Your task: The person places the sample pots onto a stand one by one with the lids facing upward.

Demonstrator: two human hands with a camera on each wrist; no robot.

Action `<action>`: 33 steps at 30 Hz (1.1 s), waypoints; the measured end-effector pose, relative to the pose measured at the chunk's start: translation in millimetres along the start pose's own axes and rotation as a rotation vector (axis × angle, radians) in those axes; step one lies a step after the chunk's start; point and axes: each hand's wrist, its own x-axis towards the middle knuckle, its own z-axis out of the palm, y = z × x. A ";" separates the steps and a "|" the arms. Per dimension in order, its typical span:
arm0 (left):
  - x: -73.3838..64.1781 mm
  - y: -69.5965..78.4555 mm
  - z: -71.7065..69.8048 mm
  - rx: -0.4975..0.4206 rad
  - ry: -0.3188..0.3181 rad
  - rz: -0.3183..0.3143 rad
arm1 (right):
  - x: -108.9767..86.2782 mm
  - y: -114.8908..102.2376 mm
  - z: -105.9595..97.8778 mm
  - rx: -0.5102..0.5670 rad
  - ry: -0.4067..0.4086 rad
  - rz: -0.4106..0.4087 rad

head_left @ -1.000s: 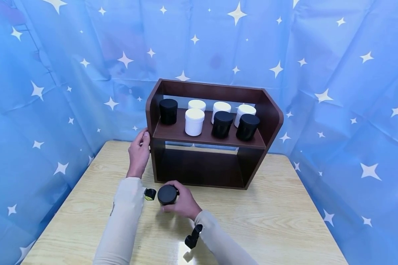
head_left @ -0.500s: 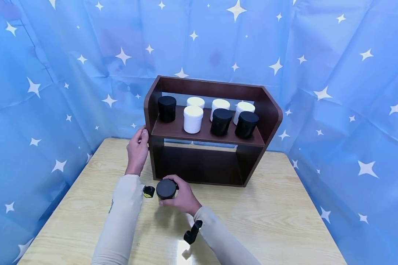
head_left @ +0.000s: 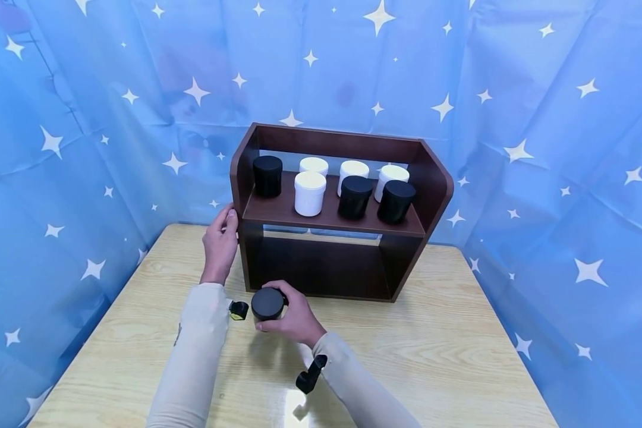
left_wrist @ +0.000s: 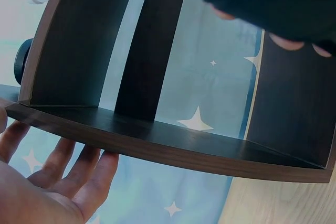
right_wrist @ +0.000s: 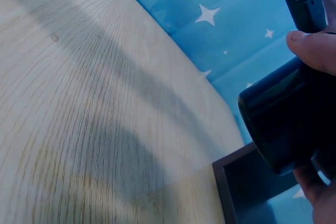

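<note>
My right hand (head_left: 298, 318) grips a black lidded jar (head_left: 268, 304) round its side, thumb and fingers on opposite sides. The jar is held off the table, in front of the shelf's lower left corner. The right wrist view shows the dark jar (right_wrist: 286, 119) tilted by the camera angle, with my thumb on it. My left hand (head_left: 220, 246) touches the outer left side panel of the dark brown two-tier shelf (head_left: 334, 230). In the left wrist view the fingers (left_wrist: 97, 179) lie fairly straight against that panel.
Black jars (head_left: 355, 199) and white jars (head_left: 310, 196) stand on the upper tier, several in all. Pale wood tabletop (head_left: 433, 356) extends around the shelf. A blue star-patterned curtain (head_left: 155, 137) hangs behind and on both sides. Wrist cameras (head_left: 311, 374) stick out from the sleeves.
The view shifted slightly. My right hand and the black jar rose a little towards the shelf, then stayed nearly still. The left hand kept its place on the side panel.
</note>
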 end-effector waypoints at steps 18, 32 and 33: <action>-2.8 -0.9 -2.8 -0.001 -0.016 -0.011 | 3.7 4.5 -0.3 0.020 -0.010 0.000; -0.1 -1.5 0.1 0.012 -0.013 -0.003 | -4.7 -41.5 -14.6 0.021 -0.029 -0.003; -0.3 -1.4 0.0 0.010 -0.014 -0.006 | -4.5 -42.0 -15.3 0.025 -0.031 -0.005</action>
